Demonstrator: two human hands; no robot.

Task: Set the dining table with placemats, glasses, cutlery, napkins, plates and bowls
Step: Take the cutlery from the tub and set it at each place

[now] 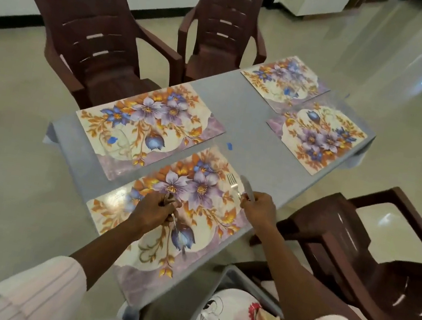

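The right hand (259, 211) is pinching a fork (232, 181) and a knife (247, 187) by their handles. It is hovering at the right edge of the nearest placemat (115, 207). The fork and knife are lying side by side, with the fork on the left, and both are pointing away from the person. The left hand (154, 210) is gripping a piece of cutlery (179, 237) over the middle of the mat, maybe a spoon, and it is pointing back toward the person. The right hand is sitting nearer that edge, so it is probably the one getting ready to lay them down there.
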